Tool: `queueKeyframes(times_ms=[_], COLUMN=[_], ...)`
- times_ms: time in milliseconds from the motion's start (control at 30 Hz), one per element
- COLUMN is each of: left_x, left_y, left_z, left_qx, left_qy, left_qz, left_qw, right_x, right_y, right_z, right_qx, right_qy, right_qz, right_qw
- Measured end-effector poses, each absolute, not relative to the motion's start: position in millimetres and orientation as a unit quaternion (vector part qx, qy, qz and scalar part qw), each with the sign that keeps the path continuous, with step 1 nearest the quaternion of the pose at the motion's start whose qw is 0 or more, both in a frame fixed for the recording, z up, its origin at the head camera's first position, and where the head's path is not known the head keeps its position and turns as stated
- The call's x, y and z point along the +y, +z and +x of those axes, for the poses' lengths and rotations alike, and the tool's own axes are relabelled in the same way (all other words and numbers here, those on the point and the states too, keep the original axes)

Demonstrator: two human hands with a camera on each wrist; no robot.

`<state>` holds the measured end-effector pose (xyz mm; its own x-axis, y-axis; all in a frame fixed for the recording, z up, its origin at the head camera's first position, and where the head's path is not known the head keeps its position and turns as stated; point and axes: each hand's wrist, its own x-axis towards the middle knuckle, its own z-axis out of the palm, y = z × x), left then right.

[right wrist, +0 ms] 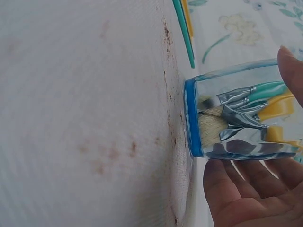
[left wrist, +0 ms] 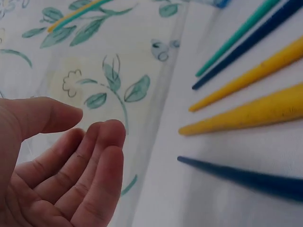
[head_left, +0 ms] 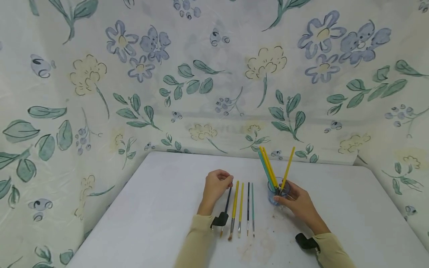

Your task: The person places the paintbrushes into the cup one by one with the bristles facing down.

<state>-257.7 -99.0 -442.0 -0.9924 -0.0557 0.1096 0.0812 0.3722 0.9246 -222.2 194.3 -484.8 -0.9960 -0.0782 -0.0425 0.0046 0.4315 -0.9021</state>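
My right hand (head_left: 299,203) grips a clear glass (head_left: 273,197) with a blue base. Thumb and fingers are on opposite sides of it in the right wrist view. Several paintbrushes stand in the glass, bristles down, with yellow handles (head_left: 288,167) and teal handles (head_left: 264,165) sticking up. My left hand (head_left: 216,186) is over the handle end of a dark blue paintbrush (head_left: 228,201), the leftmost of a row lying on the table. In the left wrist view, its loosely bent fingers (left wrist: 97,184) hold nothing and stand apart from the brush handles.
To the right of that brush lie a thick yellow paintbrush (head_left: 235,204), a thinner yellow one (head_left: 241,208), a dark blue one (head_left: 248,208) and a slim teal one (head_left: 253,210), bristles toward me. The white table (head_left: 151,208) has brownish stains near them. Behind it hangs a floral cloth (head_left: 231,85).
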Motion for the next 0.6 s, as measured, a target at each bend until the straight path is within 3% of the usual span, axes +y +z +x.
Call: queueKeyframes(times_ms=[600], left_x=[-104.0], left_y=[-457.1], left_z=[-257.5], left_qx=[-0.937], left_qy=[-0.346], left_qz=[0.041], left_qw=[-0.025], right_x=[194.4], right_y=[-482.5], right_z=[-221.9], right_qx=[0.847], right_qy=[-0.530], right_qz=[-0.015], right_qw=[0.040])
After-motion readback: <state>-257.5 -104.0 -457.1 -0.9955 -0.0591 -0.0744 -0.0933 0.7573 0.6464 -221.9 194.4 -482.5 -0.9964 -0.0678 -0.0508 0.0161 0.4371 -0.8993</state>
